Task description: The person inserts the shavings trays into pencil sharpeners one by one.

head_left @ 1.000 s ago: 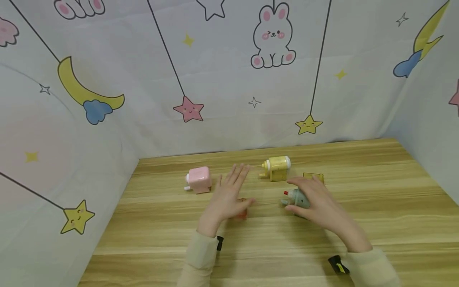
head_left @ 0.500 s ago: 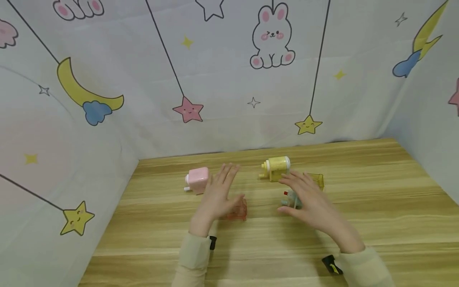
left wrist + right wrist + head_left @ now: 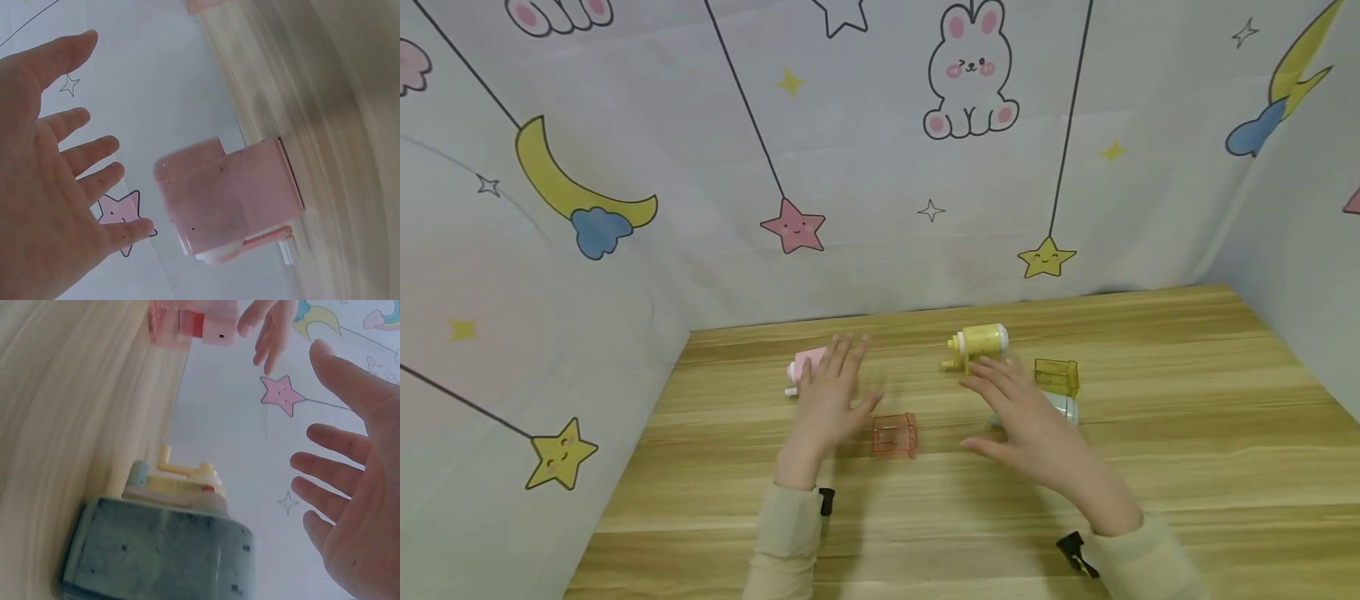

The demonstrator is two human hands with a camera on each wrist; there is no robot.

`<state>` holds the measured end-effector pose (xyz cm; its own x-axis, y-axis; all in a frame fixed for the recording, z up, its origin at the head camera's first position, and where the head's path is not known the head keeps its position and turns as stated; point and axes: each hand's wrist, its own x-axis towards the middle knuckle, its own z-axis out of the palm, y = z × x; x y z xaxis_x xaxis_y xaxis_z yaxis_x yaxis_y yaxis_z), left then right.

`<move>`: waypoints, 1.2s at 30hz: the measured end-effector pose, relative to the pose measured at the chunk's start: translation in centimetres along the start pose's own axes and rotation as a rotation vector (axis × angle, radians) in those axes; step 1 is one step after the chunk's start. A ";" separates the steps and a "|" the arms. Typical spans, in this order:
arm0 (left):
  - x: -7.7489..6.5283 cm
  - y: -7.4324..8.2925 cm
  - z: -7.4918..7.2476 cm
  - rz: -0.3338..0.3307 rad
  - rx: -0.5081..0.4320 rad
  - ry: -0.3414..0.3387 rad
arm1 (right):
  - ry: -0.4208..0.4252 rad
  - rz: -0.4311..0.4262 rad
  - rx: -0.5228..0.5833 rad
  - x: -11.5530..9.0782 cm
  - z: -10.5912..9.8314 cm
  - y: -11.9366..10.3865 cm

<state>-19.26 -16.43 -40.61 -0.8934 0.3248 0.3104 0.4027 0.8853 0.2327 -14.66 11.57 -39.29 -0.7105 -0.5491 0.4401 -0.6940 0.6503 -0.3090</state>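
My left hand (image 3: 823, 408) hovers with spread fingers, partly covering the pink crank pencil sharpener (image 3: 808, 362) in the head view. In the left wrist view a gap shows between that hand (image 3: 56, 187) and the pink sharpener (image 3: 231, 194). My right hand (image 3: 1030, 421), fingers loosely extended, holds nothing and partly hides the blue-green sharpener (image 3: 1063, 406). The right wrist view shows this blue-green sharpener (image 3: 162, 550) apart from the hand (image 3: 356, 481). A yellow crank sharpener (image 3: 983, 340) lies beyond the right fingertips. Between the hands sits a clear red drawer (image 3: 895, 435).
A clear yellow drawer (image 3: 1057, 377) lies right of the yellow sharpener. The wood-grain table (image 3: 940, 533) meets a white printed cloth (image 3: 865, 150) at the back and sides. Black pieces (image 3: 1077, 554) show beside both cuffs.
Both hands have moved left. The left hand has gone from over the red drawer to in front of the pink sharpener; the right has uncovered the yellow drawer. The sharpeners stay put.
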 end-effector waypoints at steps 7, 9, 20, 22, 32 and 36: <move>-0.2 -1.2 -0.4 -0.041 0.000 -0.039 | -0.048 -0.001 0.023 0.6 1.3 -1.0; -0.3 -1.6 -0.6 -0.055 -0.003 -0.048 | -0.066 0.024 0.047 0.7 1.6 -1.3; -0.7 -3.8 -0.5 -0.080 -0.025 -0.072 | -0.146 0.110 0.136 1.1 4.1 -1.3; -0.8 -4.1 -0.5 -0.091 -0.034 -0.078 | -0.157 0.126 0.125 1.1 4.5 -1.3; -1.0 -5.2 -0.5 -0.134 -0.064 -0.109 | -0.231 0.195 0.158 1.4 6.1 -1.5; -1.1 -5.4 -0.4 -0.141 -0.073 -0.104 | -0.250 0.196 0.157 1.6 6.6 -1.7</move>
<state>-20.39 -21.66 -41.87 -0.9562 0.2352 0.1743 0.2822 0.8989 0.3351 -15.37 6.15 -43.64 -0.8248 -0.5463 0.1455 -0.5375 0.6781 -0.5013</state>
